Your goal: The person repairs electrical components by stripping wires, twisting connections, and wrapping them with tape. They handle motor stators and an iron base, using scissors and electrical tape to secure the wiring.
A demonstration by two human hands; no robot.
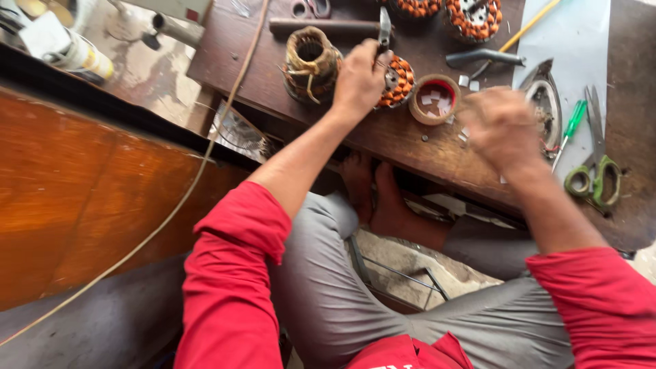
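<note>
I see dark, worn wood on the workbench [328,109], matt and scuffed. At twelve o'clock my left hand [359,78] rests on a winding [396,82] of glossy orange copper wire. At eleven o'clock sits a coil [311,65] wrapped in rough, dull fibre. At three o'clock, the scissors [594,178] have green plastic handles and grey metal blades. My sleeves [232,273] are red matt cloth. At nine o'clock the panel [82,198] is polished brown wood.
</note>
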